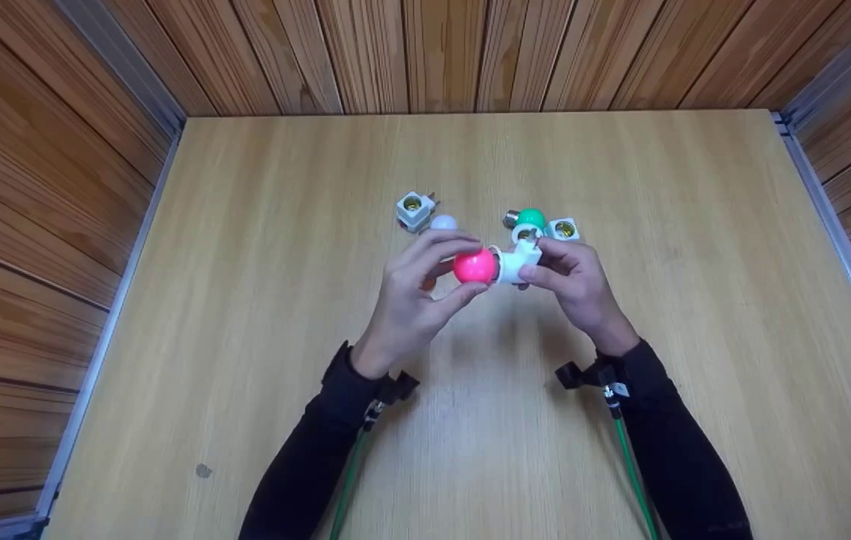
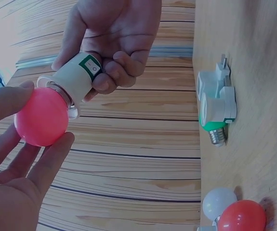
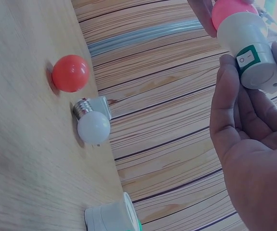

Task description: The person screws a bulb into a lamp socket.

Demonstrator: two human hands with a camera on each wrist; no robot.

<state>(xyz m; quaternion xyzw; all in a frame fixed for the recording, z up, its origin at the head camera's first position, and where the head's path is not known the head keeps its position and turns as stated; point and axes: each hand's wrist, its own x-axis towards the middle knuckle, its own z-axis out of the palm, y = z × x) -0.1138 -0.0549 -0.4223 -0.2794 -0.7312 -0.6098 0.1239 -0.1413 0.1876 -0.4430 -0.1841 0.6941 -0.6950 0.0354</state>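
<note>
Above the table (image 1: 283,300), the left hand (image 1: 412,289) pinches the pink bulb (image 1: 473,267) at the mouth of the socket (image 1: 513,265) the right hand (image 1: 579,289) grips. Best keep them in line and turn the bulb gently.

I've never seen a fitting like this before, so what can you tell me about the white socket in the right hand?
The white socket looks like smooth plastic: a rounded body with a flared rim and a green-framed rocker switch marked with a line and a circle. The right hand grips it above the table, its mouth turned toward the left hand. The pink bulb meets that mouth, with some metal base showing.
</note>
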